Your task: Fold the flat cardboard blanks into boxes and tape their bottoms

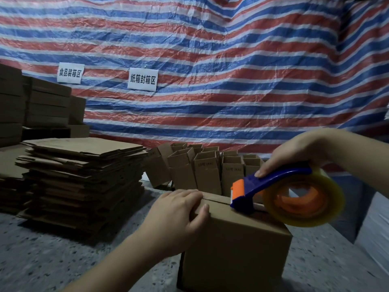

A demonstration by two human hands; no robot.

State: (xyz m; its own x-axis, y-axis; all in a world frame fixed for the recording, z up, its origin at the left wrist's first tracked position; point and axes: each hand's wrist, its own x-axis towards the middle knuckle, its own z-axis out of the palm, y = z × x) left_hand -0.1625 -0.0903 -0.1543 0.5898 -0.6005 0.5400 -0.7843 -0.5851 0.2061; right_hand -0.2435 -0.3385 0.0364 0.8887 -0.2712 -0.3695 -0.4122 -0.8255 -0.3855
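The hands are apart: left hand (179, 209) grips the box (235, 249) top edge, steadying its closed flaps; right hand (294, 152) clasps the tape dispenser (273, 192), blade on the seam. The box stands on the floor (42, 260) beside the blank stack (82, 178).

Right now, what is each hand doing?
Left hand: grips the cardboard box at its top edge.
Right hand: holds the tape dispenser.
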